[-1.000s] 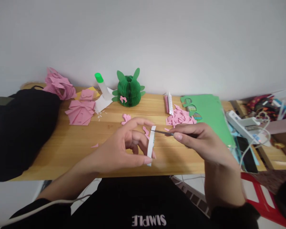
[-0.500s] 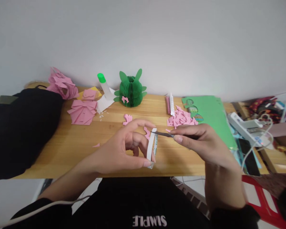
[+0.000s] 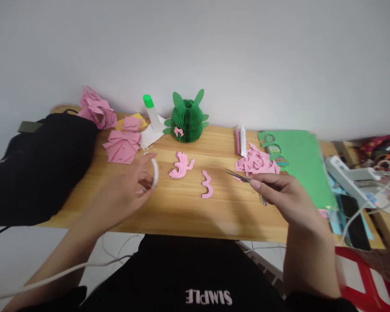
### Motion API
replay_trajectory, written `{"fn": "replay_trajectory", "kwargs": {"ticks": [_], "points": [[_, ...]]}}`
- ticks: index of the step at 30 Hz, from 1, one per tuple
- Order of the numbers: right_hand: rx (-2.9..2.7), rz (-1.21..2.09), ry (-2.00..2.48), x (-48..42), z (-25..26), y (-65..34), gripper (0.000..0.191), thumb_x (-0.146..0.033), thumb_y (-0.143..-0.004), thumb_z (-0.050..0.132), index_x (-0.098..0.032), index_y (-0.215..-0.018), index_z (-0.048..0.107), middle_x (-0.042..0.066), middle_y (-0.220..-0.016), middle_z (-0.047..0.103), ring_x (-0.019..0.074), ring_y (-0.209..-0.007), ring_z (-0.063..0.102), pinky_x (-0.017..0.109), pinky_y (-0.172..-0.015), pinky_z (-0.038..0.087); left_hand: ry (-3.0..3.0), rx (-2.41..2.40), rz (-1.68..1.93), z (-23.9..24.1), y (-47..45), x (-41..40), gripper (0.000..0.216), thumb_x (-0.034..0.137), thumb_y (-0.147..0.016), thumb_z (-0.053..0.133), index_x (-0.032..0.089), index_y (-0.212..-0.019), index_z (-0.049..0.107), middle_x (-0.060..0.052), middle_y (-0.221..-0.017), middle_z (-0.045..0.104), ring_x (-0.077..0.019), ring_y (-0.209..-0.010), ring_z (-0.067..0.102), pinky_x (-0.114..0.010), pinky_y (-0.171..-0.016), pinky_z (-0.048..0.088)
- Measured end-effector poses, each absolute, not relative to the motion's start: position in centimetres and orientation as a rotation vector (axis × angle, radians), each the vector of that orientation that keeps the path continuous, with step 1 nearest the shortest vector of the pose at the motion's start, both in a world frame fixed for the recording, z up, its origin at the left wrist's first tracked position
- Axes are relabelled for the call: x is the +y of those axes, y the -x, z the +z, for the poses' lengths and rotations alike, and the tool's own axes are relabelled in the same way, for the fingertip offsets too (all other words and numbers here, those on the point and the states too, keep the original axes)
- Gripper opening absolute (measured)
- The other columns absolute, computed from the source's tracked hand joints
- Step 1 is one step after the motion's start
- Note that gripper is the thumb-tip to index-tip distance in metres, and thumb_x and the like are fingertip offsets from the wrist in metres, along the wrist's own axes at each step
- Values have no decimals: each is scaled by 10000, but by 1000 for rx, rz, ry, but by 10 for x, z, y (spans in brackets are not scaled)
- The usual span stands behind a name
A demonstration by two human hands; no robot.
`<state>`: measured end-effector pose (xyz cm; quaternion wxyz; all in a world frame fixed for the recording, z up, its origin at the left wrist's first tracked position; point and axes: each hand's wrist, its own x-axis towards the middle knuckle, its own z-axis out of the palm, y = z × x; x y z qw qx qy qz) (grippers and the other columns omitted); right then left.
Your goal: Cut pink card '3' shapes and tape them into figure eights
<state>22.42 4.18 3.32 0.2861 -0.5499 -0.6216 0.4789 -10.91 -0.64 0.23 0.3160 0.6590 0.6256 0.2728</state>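
Note:
My left hand [image 3: 123, 190] is closed on a roll of white tape [image 3: 155, 173], which stands edge-on between thumb and fingers over the left part of the table. In my right hand [image 3: 282, 195] is a pair of tweezers [image 3: 238, 175], pointing left; whether anything sits at the tips is too small to tell. A wavy pink paper piece [image 3: 207, 185] lies on the table between my hands. Beyond it are more curved pink cut-outs [image 3: 181, 165]. Farther back stands a green pleated paper ball [image 3: 187, 119] with leaf-shaped paper parts and a small pink bow [image 3: 178, 131].
Pink scraps [image 3: 258, 161], two tubes [image 3: 240, 142] and green paper [image 3: 300, 169] lie to the right. A glue bottle [image 3: 152, 115] and folded pink paper [image 3: 122, 146] stand back left. A black bag [image 3: 52, 160] covers the left end; a power strip [image 3: 351, 180] lies far right.
My left hand has moved left with the tape roll, away from the tweezers that were at its edge. The tweezers have shifted slightly right, and the wavy pink piece is uncovered.

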Motion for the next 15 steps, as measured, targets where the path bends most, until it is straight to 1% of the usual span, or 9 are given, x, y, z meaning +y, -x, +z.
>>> {"fn": "replay_trajectory", "kwargs": {"ticks": [3, 5, 6, 8, 10, 12, 13, 14, 15], "points": [[-1594, 1312, 1529, 39, 14, -231, 347, -513, -712, 774, -166, -722, 760, -43, -492, 438, 74, -456, 288, 238, -406, 212, -1761, 1942, 524, -18, 142, -12, 605, 271, -722, 700, 250, -1311, 564, 20, -620, 612, -205, -504, 537, -273, -527, 306], [-1522, 1365, 1560, 37, 2, -231, 379, -538, -707, 773, -163, -764, 760, -54, -497, 396, 73, -458, 258, 236, -409, 179, -1737, 2002, 435, -26, 154, -15, 541, 263, -718, 703, 251, -1252, 612, 12, -620, 584, -221, -516, 538, -283, -541, 322], [-1476, 1399, 1566, 36, -3, -230, 402, -555, -712, 766, -160, -784, 754, -57, -505, 386, 72, -458, 254, 234, -411, 171, -1736, 2018, 439, -28, 157, -16, 513, 259, -706, 718, 248, -1213, 637, -2, -659, 593, -232, -562, 562, -294, -568, 354], [-1392, 1470, 1539, 33, -9, -224, 427, -580, -745, 736, -158, -806, 728, -52, -536, 397, 72, -464, 276, 227, -415, 180, -1731, 2040, 564, -27, 154, -16, 473, 274, -667, 770, 231, -1130, 682, -42, -800, 624, -255, -711, 608, -331, -678, 434], [-1339, 1535, 1458, 29, -13, -213, 417, -580, -789, 702, -164, -825, 696, -40, -576, 427, 77, -479, 317, 221, -418, 206, -1633, 1994, 801, -21, 141, -13, 410, 332, -652, 805, 219, -1037, 719, -67, -943, 625, -245, -817, 612, -357, -763, 483], [-1284, 1577, 1352, 25, -14, -196, 408, -583, -813, 678, -179, -870, 666, -39, -594, 439, 82, -479, 332, 217, -412, 217, -1360, 1815, 1051, -15, 121, -7, 283, 377, -685, 791, 218, -915, 748, -63, -974, 631, -198, -797, 608, -319, -694, 514], [-1252, 1577, 1308, 22, -14, -186, 391, -575, -832, 663, -190, -899, 648, -44, -596, 437, 80, -474, 321, 216, -411, 216, -1175, 1680, 1165, -11, 109, -4, 227, 374, -691, 791, 212, -845, 751, -59, -951, 654, -189, -803, 616, -292, -650, 516], [-1216, 1564, 1233, 20, -14, -176, 379, -579, -851, 636, -205, -910, 622, -48, -594, 447, 78, -459, 310, 214, -406, 212, -988, 1554, 1248, -8, 96, 1, 198, 348, -674, 811, 199, -789, 750, -57, -894, 687, -181, -796, 622, -283, -656, 519], [-1191, 1573, 1184, 17, -13, -167, 361, -574, -872, 614, -219, -940, 604, -43, -616, 472, 81, -466, 321, 216, -415, 224, -929, 1491, 1294, -6, 84, 5, 193, 362, -682, 803, 203, -774, 746, -40, -839, 704, -161, -766, 629, -279, -676, 525]]}}
